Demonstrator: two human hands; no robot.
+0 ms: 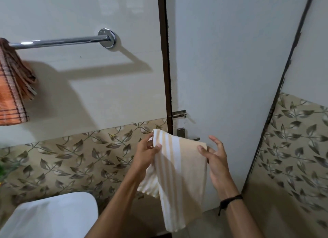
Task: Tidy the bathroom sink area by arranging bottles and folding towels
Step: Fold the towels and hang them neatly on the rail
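A pale door (230, 69) fills the far right, shut against a glossy wall, with a band of leaf-patterned tiles (71, 157) lower down. A white toilet lid (53, 214) sits near left. High on the far left wall runs a chrome towel rail (58, 41), mostly bare, with an orange checked towel (10, 95) hung over its left end.

In the near centre, in front of the door, a cream striped towel (181, 166) hangs lengthwise, held up by its top edge so it falls straight for folding. The left hand (145, 152) pinches its top left corner. The right hand (215, 159) holds the top right corner under its thumb, fingers spread behind. The bare rail is probably where it will go. A small bolt latch (179, 114) is on the door behind.
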